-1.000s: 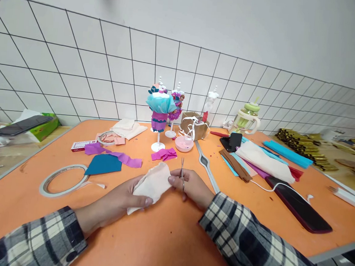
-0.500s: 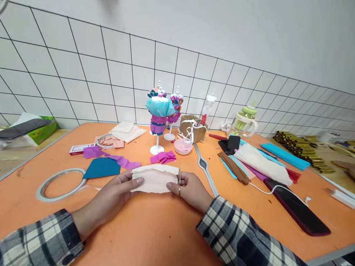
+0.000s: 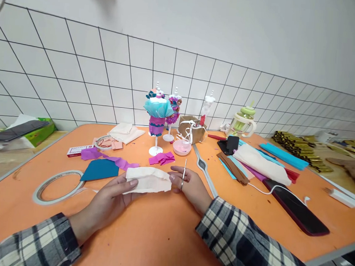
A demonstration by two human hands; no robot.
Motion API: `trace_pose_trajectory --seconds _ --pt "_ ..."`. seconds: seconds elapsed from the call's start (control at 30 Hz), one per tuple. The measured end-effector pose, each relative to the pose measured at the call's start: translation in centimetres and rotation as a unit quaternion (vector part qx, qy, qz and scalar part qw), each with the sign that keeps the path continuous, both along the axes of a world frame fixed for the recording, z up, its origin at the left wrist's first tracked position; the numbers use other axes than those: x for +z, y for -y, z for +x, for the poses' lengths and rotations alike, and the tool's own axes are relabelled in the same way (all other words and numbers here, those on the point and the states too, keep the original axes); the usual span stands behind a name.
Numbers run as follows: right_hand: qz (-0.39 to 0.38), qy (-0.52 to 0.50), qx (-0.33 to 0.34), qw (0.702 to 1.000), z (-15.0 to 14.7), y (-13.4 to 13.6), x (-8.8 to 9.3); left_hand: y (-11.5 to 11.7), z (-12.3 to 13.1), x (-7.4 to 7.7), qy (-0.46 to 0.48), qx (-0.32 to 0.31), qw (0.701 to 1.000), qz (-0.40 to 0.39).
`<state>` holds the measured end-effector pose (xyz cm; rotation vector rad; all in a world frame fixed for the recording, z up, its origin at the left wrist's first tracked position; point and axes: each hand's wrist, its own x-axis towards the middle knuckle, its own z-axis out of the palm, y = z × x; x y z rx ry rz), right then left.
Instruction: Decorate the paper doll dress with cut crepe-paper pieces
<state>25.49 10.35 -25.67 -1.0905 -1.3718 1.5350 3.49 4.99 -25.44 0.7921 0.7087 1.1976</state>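
A piece of cream-white crepe paper (image 3: 149,180) with uneven edges is stretched out above the table. Its left end is pinched in my left hand (image 3: 119,192), thumb on top and fingers beneath. Small scissors (image 3: 183,175) sit in my right hand (image 3: 191,187), tips pointing up. The right thumb is at the paper's right edge; whether it touches is hard to tell. Beyond the paper lie folded magenta crepe paper (image 3: 162,158) and a mini dress form (image 3: 158,121) in a turquoise and purple paper dress.
Double-sided tape (image 3: 41,186), a teal paper piece (image 3: 101,170) and purple strips (image 3: 124,163) lie on the left. Behind stand a pink bowl (image 3: 181,147) and a cardboard box (image 3: 193,130). On the right are a phone (image 3: 297,208), crepe paper rolls (image 3: 262,164) and a green-lidded jug (image 3: 244,122).
The crepe paper has tilted and moved slightly left with my left hand. My right thumb has slid off its face to the right edge, and the scissors have shifted slightly right.
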Motion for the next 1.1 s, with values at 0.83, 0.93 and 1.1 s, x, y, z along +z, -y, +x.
trace_pose_trajectory --seconds 0.83,0.93,1.1 --pt "-0.015 -0.067 -0.005 0.998 0.0 -0.5 -0.7 1.8 2.4 -0.1 -0.099 -0.075 0.975 -0.182" --pt "-0.051 -0.076 -0.022 0.996 0.3 -0.9 -1.0 1.6 2.3 0.2 -0.057 -0.069 0.982 -0.168" --pt "-0.048 -0.087 -0.002 0.995 0.4 -0.7 -0.7 1.2 2.1 0.3 0.003 -0.026 0.990 -0.141"
